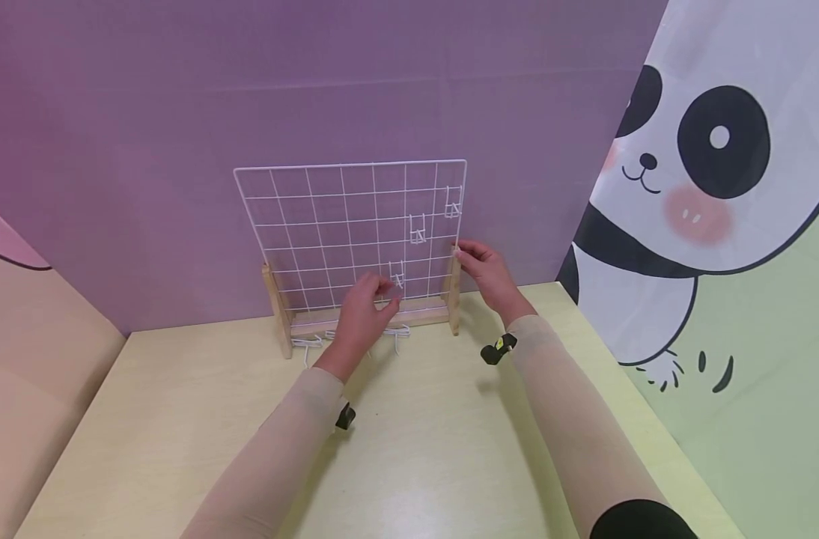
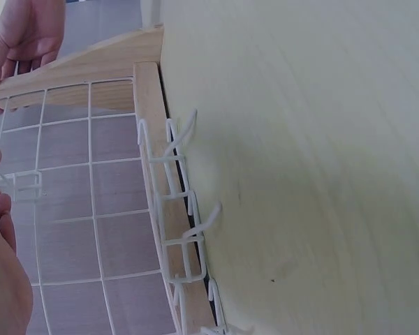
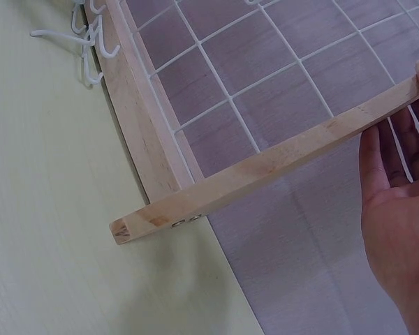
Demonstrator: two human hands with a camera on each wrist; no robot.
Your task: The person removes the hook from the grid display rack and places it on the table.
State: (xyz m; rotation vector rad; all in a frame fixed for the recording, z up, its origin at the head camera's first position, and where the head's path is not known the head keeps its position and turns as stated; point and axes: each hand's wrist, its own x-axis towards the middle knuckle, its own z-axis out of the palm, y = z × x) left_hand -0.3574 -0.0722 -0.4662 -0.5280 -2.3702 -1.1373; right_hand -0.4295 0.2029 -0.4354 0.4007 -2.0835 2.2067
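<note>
A white wire grid rack [image 1: 358, 224] stands upright in a wooden stand [image 1: 416, 308]. My right hand [image 1: 486, 273] grips the top of the stand's right post [image 3: 279, 157], thumb at its near side and fingers behind. Low on the grid hangs a white wire hook [image 1: 397, 275], with my left hand [image 1: 364, 314] right at it, thumb and fingertip apart. In the left wrist view that hook [image 2: 28, 183] shows beside the fingers at the left edge. Two more hooks hang higher to the right, a middle one [image 1: 418, 230] and an upper one [image 1: 453, 206].
Several loose white hooks [image 1: 306, 342] lie along the stand's front rail, partly hidden by my left hand. The pale table [image 1: 409, 449] reaches back to a purple wall covering [image 1: 355, 112]. A panda picture [image 1: 719, 224] covers the right wall.
</note>
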